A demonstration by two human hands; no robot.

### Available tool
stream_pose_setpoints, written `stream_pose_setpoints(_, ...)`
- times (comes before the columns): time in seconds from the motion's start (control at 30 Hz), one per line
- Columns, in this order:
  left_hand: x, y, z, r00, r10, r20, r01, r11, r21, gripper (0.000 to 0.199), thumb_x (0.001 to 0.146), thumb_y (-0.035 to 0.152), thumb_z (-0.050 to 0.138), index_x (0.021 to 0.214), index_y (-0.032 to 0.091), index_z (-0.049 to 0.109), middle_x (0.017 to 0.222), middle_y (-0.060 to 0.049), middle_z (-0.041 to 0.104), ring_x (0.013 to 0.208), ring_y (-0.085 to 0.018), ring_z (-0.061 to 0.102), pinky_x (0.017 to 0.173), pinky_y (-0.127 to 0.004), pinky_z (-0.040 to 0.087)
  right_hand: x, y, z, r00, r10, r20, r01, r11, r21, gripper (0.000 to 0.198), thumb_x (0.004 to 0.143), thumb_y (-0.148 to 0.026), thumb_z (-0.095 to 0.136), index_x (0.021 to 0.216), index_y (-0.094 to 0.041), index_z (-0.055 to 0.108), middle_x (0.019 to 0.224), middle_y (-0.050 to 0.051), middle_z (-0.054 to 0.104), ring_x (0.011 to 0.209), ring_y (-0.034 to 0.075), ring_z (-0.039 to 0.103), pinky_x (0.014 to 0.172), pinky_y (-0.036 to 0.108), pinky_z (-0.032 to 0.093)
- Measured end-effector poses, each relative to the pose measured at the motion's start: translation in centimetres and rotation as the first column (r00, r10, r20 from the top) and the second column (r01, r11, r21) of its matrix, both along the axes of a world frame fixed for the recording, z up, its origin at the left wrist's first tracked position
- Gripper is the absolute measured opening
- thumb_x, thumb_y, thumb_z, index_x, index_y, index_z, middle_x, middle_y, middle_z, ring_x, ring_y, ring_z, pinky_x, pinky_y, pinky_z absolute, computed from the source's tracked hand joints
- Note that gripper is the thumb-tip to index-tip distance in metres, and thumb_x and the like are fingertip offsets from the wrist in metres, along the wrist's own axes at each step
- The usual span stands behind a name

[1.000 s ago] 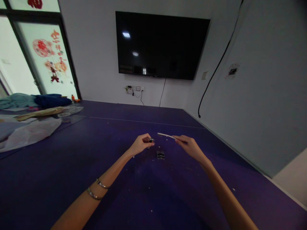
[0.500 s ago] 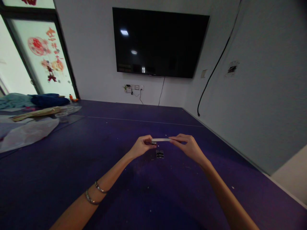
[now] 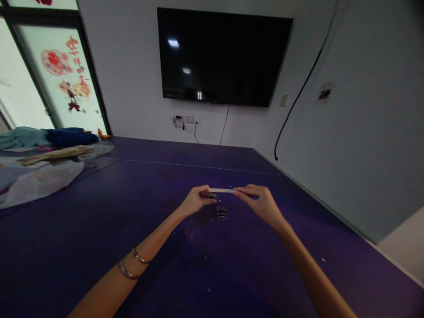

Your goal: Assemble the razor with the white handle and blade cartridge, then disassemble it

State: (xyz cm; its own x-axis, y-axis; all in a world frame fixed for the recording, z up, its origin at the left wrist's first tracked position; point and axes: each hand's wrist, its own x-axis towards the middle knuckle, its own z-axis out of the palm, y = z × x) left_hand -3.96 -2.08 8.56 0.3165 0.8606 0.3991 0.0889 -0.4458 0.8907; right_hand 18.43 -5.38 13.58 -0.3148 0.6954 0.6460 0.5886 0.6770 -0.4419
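Between my two hands a thin white strip [image 3: 221,191] is held level above the purple surface. My left hand [image 3: 195,201] is closed, its thumb and fingers pinching the strip's left end. A small shiny metal piece [image 3: 213,195] also sits at those fingertips, just under the strip; its kind is too small to tell. With fingertips pressed together, my right hand [image 3: 260,203] grips the strip's right end. Below the strip, a small dark, glossy rectangular object [image 3: 221,212] lies on the surface.
The purple surface [image 3: 205,274] carries scattered white specks. Plastic bags [image 3: 46,183] and folded blue cloth [image 3: 71,137] lie at the far left. A black cable [image 3: 298,95] hangs along the right wall. A television [image 3: 225,57] is mounted on the back wall.
The strip looks slightly straighter and sits a touch higher. Both hands keep their grips almost in place. The whole view has shifted slightly.
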Motion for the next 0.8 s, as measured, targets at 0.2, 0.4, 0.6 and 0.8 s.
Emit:
stream_pose_setpoints(0.2,-0.1,0.2,-0.1,1.0,0.009,-0.013,-0.009,1.0,0.012,0.022,0.063,0.025,0.071,0.068,0.014,0.053,0.062,0.003,0.057,0.056,-0.008,0.052,0.056,-0.022,0.04,-0.2,-0.4,0.2,0.999,-0.025,0.023,0.025,1.0,0.001,0.024,0.08,-0.039,0.055,0.088,-0.025,0.072,0.076,0.005,0.07,0.063,0.015,0.06,0.065,0.029,0.044)
stream_pose_setpoints(0.4,-0.3,0.3,0.1,1.0,0.003,0.009,-0.004,1.0,0.028,0.022,0.062,0.023,0.072,0.067,0.014,0.053,0.063,0.002,0.058,0.056,-0.008,0.052,0.056,-0.022,0.04,-0.4,-0.3,-0.1,0.999,0.029,-0.02,-0.03,0.999,-0.022,0.024,0.08,-0.039,0.056,0.089,-0.023,0.072,0.078,0.005,0.069,0.066,0.016,0.06,0.063,0.028,0.044)
stream_pose_setpoints(0.6,-0.3,0.3,0.0,1.0,0.022,0.003,-0.023,1.0,0.02,0.024,0.061,0.024,0.073,0.065,0.015,0.051,0.061,0.004,0.055,0.058,-0.008,0.051,0.059,-0.023,0.039,-0.1,0.2,-0.6,0.996,-0.006,-0.092,0.001,0.998,-0.061,0.024,0.079,-0.037,0.056,0.09,-0.022,0.071,0.079,0.006,0.069,0.071,0.016,0.061,0.064,0.027,0.044)
stream_pose_setpoints(0.8,-0.3,0.1,0.2,1.0,0.023,0.002,-0.023,0.999,0.03,0.023,0.061,0.025,0.072,0.065,0.015,0.051,0.058,0.005,0.053,0.056,-0.008,0.049,0.057,-0.022,0.038,0.0,0.4,-0.8,0.993,0.054,-0.102,-0.068,0.989,-0.135,0.025,0.078,-0.039,0.057,0.09,-0.022,0.071,0.081,0.006,0.069,0.071,0.017,0.061,0.064,0.027,0.045)
